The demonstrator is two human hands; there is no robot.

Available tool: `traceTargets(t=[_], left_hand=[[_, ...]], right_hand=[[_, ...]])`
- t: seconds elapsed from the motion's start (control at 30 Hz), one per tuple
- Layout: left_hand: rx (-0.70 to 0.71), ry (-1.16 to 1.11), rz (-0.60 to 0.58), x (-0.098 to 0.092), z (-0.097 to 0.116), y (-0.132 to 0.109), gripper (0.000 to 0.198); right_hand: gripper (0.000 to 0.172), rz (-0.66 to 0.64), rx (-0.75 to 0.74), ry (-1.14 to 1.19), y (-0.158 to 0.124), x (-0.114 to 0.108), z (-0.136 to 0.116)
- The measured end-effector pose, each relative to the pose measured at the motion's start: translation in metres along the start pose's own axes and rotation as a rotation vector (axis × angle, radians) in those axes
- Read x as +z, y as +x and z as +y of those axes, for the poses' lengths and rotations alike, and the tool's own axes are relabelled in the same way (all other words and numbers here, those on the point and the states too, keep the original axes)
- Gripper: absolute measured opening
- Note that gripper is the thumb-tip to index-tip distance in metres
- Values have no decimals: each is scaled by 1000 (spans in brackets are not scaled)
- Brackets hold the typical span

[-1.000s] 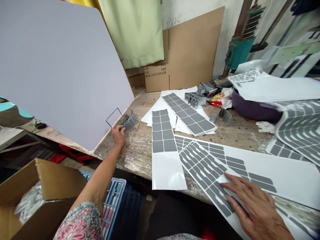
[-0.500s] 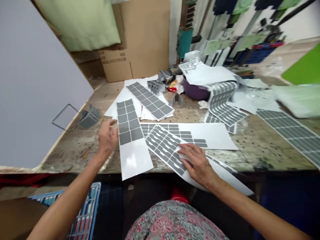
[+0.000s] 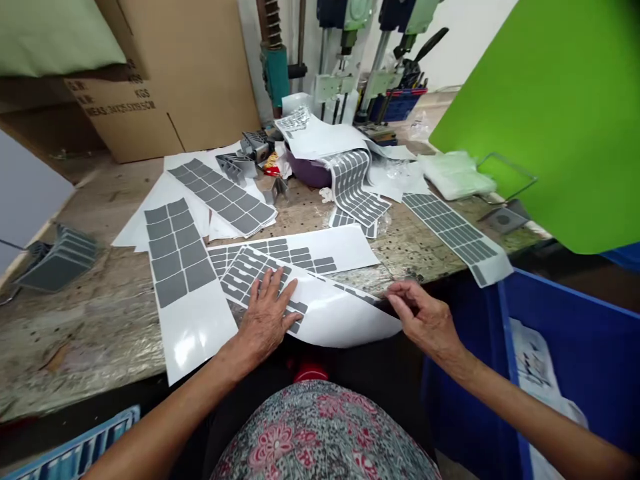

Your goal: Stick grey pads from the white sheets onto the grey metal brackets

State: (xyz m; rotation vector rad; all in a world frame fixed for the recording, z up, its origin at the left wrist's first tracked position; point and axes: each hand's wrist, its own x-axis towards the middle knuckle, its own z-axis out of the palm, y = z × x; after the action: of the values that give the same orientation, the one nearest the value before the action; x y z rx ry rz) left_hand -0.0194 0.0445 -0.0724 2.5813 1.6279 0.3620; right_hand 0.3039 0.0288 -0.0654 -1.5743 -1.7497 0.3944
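A long white backing sheet [image 3: 330, 313] with small grey stickers lies at the front edge of the worn workbench [image 3: 100, 320], its bare end curling over the edge. My left hand [image 3: 267, 313] lies flat and open on the sticker end, fingers spread. My right hand [image 3: 425, 317] pinches the sheet's right end at the bench edge. To the left lies a sheet with large grey squares [image 3: 183, 267]. Another sticker sheet [image 3: 295, 250] lies just behind.
A stack of grey pieces [image 3: 55, 257] sits far left. Further sticker sheets [image 3: 223, 193], a purple bowl [image 3: 310, 173] and cardboard boxes [image 3: 165, 73] are behind. A green board [image 3: 545, 113] leans at the right above a blue bin [image 3: 575, 353]. Another sticker strip [image 3: 457, 233] lies right.
The view swung right. My left hand came from the grey stack at the left onto the sticker sheet. My right hand left the stickers and now pinches the sheet's right end.
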Motion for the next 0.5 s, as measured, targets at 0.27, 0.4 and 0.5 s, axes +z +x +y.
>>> traceTargets(t=[0.27, 0.4, 0.5], left_hand=[[35, 100, 39, 4, 0, 0, 53], [30, 109, 36, 6, -1, 0, 53], [36, 131, 39, 8, -1, -1, 54]], right_hand=[[41, -181, 142, -24, -31, 11, 55], [40, -169, 252, -81, -18, 17, 70], [34, -214, 236, -65, -10, 17, 75]])
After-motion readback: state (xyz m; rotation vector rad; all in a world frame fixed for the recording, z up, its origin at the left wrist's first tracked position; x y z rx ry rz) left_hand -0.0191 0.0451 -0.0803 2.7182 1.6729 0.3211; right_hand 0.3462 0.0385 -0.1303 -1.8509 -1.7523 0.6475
